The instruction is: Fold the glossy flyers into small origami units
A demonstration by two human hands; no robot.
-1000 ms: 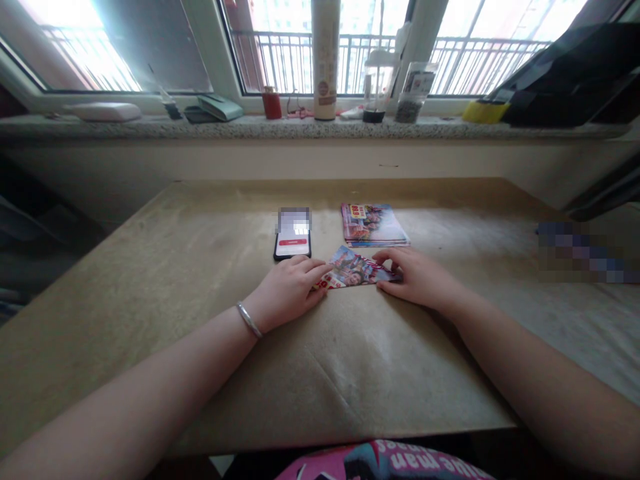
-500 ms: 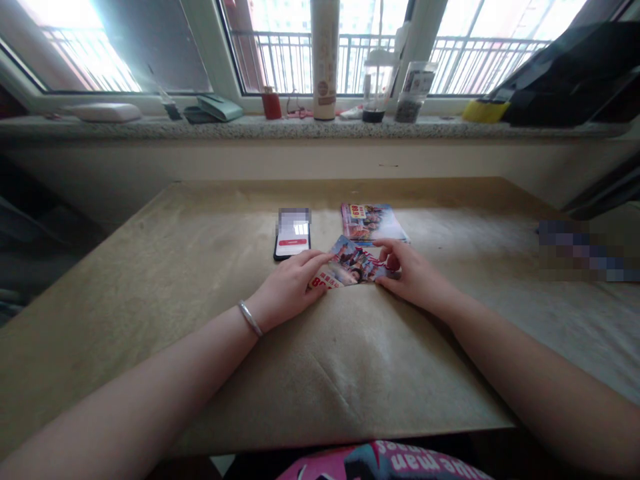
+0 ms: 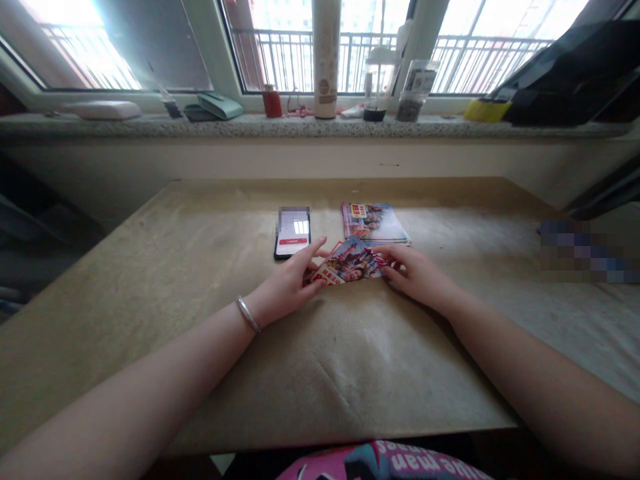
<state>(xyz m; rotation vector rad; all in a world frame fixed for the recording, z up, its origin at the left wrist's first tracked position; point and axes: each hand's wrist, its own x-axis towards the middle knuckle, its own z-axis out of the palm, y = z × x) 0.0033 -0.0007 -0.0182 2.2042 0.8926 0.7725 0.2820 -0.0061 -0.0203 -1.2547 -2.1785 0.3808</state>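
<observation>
A colourful printed leaflet, which looks folded, is between my two hands, slightly raised from the tabletop. My left hand, with a silver bangle at the wrist, holds its left corner between thumb and fingers, the index finger lifted. At the right edge, my right hand pinches the paper with thumb and bent fingers. Just beyond the leaflet lies a stack of similar leaflets. A phone with its screen lit lies past my left hand.
A tan cover lies over the table. Behind it, the stone windowsill carries a red bottle, a tall pale cylinder, clear containers, a green pouch and a black bag. A blurred-out item is at right.
The leaflet has risen a little off the table and its creased edge looks changed. My left index finger has lifted from the paper, and my right hand has shifted slightly right.
</observation>
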